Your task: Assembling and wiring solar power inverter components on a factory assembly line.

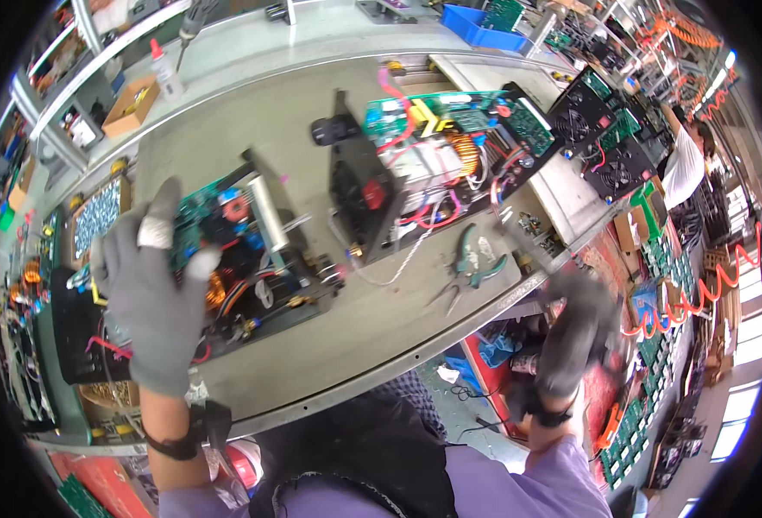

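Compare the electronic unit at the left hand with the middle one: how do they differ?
The left unit is partly covered by the left hand; the middle unit has no hand over it. A twisted white lead trails from the middle unit onto the bench; none shows on the left unit. Both have green boards and copper-coloured coils.

Your left hand (157,298) is over one circuit-board assembly (256,252); between it and your right hand (575,332), pliers (474,274) lie on the bench (364,341) — before a second assembly (441,164). Beyond your left hand — a squeeze bottle (168,79).
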Demonstrator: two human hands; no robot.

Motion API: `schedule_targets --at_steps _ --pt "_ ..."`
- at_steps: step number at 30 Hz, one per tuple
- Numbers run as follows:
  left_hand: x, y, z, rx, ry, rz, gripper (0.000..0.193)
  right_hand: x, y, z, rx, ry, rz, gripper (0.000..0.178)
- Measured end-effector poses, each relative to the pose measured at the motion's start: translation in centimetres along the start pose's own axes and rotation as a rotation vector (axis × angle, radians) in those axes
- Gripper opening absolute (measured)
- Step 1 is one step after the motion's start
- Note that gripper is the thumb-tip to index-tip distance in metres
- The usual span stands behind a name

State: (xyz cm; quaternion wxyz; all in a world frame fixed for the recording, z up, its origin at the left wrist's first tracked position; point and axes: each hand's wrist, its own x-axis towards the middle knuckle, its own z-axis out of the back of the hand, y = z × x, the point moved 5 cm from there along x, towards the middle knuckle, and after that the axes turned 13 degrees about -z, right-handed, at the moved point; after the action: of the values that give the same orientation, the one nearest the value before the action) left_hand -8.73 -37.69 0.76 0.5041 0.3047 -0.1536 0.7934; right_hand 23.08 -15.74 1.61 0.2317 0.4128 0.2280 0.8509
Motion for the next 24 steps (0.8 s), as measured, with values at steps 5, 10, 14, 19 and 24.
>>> schedule_targets --at_steps 5,10,14,19,24 --pt "1.2 -3.3 3.4 0.088 -0.14 0.051 0.067 3.9 -10.8 -1.0 0.241 -0.156 -0.326 0.025" --pt "4.6 -9.0 3.1 -0.043 -0.144 -0.149 0.057 3.8 -12.8 -3.7 0.415 -0.072 -0.382 0.029" --pt "7.2 -10.2 0.3 -0.03 -0.166 -0.176 0.055 3.9 -11.8 -5.0 0.468 0.029 -0.361 0.028" --pt "7.8 -9.7 -2.0 0.008 -0.065 -0.076 0.053 3.8 -11.5 -5.5 0.472 0.059 -0.371 0.023" --pt "7.8 -8.6 -2.1 -0.041 0.016 -0.076 0.048 1.9 -10.5 -6.5 0.422 0.027 -0.242 0.013"
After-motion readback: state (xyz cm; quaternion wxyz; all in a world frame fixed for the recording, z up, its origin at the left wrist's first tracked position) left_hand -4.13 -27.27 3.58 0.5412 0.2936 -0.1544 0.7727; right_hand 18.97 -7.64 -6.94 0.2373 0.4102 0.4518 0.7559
